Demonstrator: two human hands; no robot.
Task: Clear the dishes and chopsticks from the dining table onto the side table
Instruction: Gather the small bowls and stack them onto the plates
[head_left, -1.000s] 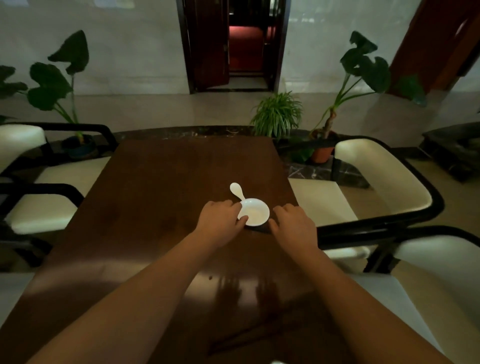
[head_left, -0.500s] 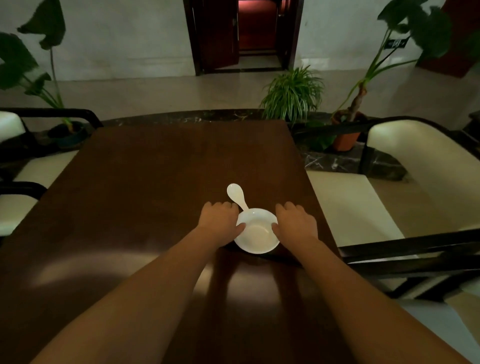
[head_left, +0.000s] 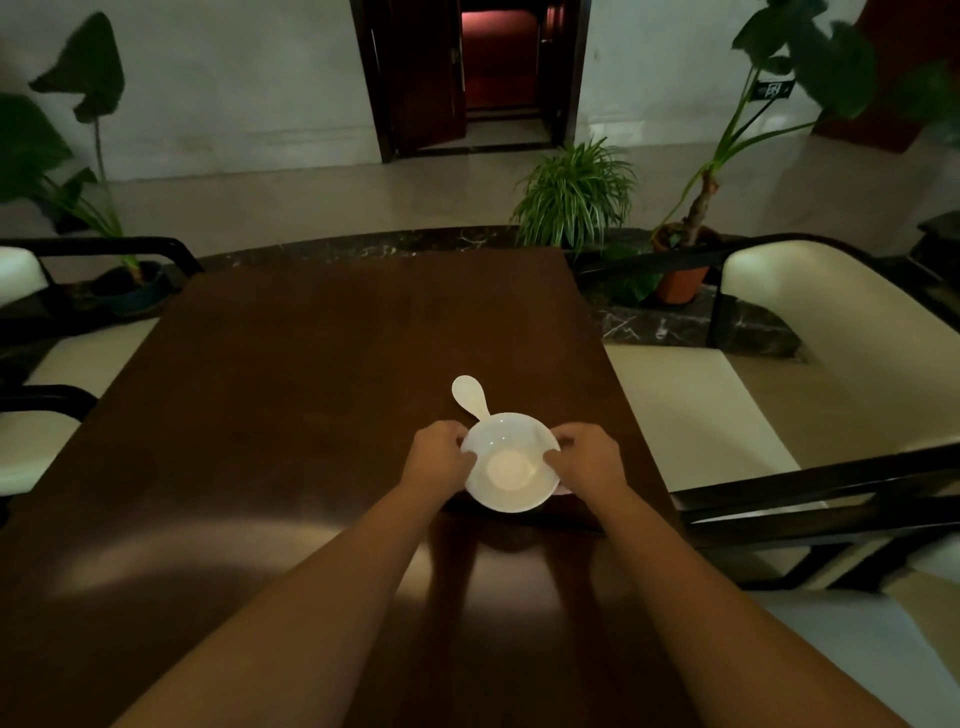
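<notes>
A small white bowl (head_left: 510, 462) is held over the right half of the dark brown dining table (head_left: 291, 395). My left hand (head_left: 441, 454) grips its left rim and my right hand (head_left: 587, 457) grips its right rim. The bowl looks raised and tilted toward me, with a dark shadow under it. A white ceramic spoon (head_left: 470, 395) lies on the table just behind the bowl, its handle pointing toward the bowl's far rim. No chopsticks or side table are in view.
Cream chairs with black frames stand on both sides: one on the right (head_left: 810, 332) and one on the left (head_left: 31, 374). Potted plants (head_left: 574, 195) stand beyond the table's far edge, with a doorway (head_left: 498, 73) behind them.
Both hands have closed on the bowl's rim and drawn it toward me, lifting it. The spoon has stayed on the table. The camera has tipped downward.
</notes>
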